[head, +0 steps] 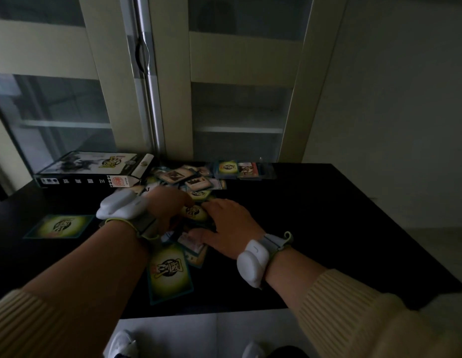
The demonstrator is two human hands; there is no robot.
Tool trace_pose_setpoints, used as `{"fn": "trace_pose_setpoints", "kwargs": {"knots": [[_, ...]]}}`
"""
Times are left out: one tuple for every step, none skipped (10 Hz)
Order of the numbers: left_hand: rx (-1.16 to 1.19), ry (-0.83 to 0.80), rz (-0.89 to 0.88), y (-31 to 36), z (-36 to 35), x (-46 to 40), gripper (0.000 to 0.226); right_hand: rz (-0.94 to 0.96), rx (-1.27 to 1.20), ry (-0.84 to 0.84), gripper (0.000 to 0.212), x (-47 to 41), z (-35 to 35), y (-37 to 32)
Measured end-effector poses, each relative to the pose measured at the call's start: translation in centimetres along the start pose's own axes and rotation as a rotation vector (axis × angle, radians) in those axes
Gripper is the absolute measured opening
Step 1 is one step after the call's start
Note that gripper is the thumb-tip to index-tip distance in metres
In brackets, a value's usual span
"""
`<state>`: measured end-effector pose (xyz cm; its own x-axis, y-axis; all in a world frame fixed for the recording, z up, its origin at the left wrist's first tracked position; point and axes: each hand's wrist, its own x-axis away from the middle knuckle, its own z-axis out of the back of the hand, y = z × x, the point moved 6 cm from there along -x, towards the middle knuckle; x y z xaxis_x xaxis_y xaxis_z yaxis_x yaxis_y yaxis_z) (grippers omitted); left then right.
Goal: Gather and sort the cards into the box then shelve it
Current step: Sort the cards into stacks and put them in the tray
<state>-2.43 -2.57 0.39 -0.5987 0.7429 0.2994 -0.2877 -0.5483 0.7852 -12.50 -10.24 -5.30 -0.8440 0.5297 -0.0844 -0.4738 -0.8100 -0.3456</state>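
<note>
Over card pile [188, 182]: right hand [224, 226] flat, released, pressing cards; left hand [168, 208] grip state unclear, fingers hidden.

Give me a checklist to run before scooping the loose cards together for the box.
1. Both hands on the pile: ok. Left hand and right hand rest on the loose cards.
2. Firm grip on any cards: cannot tell; the fingers are blurred.
3. Strays gathered: not ok. One face-down card lies apart at the left, another nearest the person.
4. Box within reach: ok, at the table's far left.
5. Box open: ok, end flap looks open.
6. Cards sorted: not ok, jumbled.
</note>
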Motion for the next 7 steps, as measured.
{"fn": "trace_pose_setpoints", "kwargs": {"knots": [[-0.052, -0.056, 0.002, -0.2, 0.1, 0.2, 0.040, -0.002, -0.002, 0.008, 0.081, 0.0, 0.0, 0.0], [0.251, -0.017, 0.006, -2.2, -0.6, -2.2, 0.013, -0.005, -0.020, 0.016, 0.080, 0.2, 0.1, -0.1], [0.238, -0.083, -0.040, -2.3, -0.6, -2.6, 0.014, 0.001, -0.007, 0.014, 0.084, 0.2, 0.1, -0.1], [0.207, -0.072, -0.033, -2.4, -0.5, -2.9, 0.013, -0.004, 0.002, 0.021, 0.085, 0.1, 0.0, 0.1], [0.200, -0.070, -0.051, -1.7, -0.6, -2.6, 0.011, 0.018, -0.022, 0.054, 0.080, 0.1, 0.2, -0.1], [0.207, -0.041, -0.058, -1.4, -1.1, -2.6, 0.021, 0.051, -0.051, 0.083, 0.075, 0.0, 0.5, -0.2], [0.187, -0.064, -0.032, -1.2, -1.1, -2.1, 0.028, 0.049, -0.016, 0.068, 0.072, -0.1, 0.5, -0.3]]}}
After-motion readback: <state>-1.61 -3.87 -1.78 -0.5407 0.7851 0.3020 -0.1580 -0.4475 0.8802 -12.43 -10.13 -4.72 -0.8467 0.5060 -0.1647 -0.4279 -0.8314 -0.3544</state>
